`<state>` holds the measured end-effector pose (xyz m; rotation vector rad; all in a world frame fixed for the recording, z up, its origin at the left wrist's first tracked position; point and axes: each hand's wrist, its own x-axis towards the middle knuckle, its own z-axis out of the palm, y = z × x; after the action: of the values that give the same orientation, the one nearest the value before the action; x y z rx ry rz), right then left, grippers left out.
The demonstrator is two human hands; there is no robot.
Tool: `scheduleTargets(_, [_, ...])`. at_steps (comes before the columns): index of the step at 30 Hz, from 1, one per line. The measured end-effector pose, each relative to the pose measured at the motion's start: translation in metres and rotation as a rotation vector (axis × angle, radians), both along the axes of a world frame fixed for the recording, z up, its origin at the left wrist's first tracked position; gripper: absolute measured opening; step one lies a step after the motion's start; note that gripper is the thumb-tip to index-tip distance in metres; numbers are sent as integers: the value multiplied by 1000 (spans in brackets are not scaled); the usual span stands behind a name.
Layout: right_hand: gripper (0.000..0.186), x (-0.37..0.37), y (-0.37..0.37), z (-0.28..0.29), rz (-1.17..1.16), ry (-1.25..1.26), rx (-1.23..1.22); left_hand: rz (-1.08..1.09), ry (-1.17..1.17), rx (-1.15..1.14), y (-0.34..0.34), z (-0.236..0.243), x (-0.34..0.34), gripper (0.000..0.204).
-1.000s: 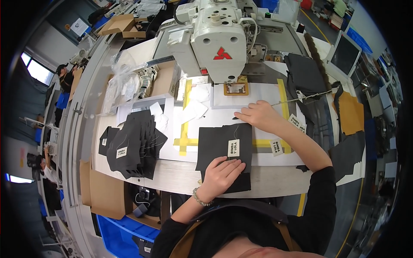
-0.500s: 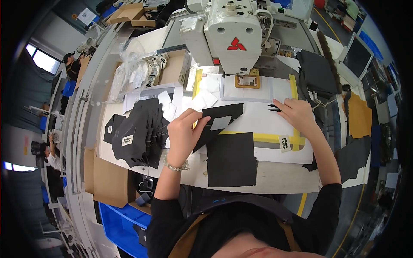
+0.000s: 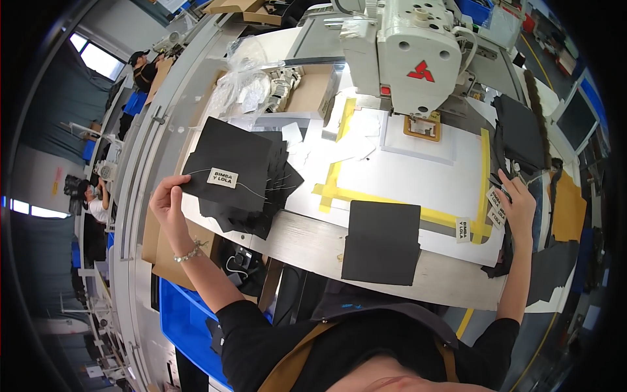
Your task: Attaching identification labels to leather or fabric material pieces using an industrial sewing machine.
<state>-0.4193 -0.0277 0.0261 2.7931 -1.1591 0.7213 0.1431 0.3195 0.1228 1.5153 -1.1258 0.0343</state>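
My left hand (image 3: 167, 199) pinches the left edge of a black fabric piece (image 3: 232, 160) with a small white label sewn on it, held over a stack of similar black pieces (image 3: 258, 206) at the left of the table. My right hand (image 3: 519, 206) rests fingers-down on small white labels (image 3: 494, 204) at the right edge of the white work board (image 3: 418, 176). A plain black fabric piece (image 3: 382, 242) lies at the front edge of the table between my arms. A white industrial sewing machine (image 3: 408, 46) stands behind the board.
Yellow tape outlines the white board. More black pieces (image 3: 522, 130) lie at the right beside the machine. Clear plastic bags and cardboard boxes (image 3: 261, 85) sit at the back left. A blue bin (image 3: 186, 313) stands below the table. Other people work at the far left.
My left hand has carried the labelled black piece leftward from the middle of the board to over the stack. My right hand has shifted right and down to the labels.
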Motion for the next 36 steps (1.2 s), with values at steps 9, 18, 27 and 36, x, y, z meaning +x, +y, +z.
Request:
scheduleTargets(9, [42,5,-5,-2,-26,-7,30,181,280,433,50,-63,61,41])
scheduleTargets(18, [38,-11,-20,-17,-311,-78,60,563,-640,440,-49,-16,-36,43])
scheduleTargets(27, [33,-19,-29,-47,-341,-125,35,-235,-407,531,-183,-81,-103,29])
scheduleTargets(36, [31,-15,-25,-42,-325,-172,27,-395,-776,505,-280,-106,-129,25])
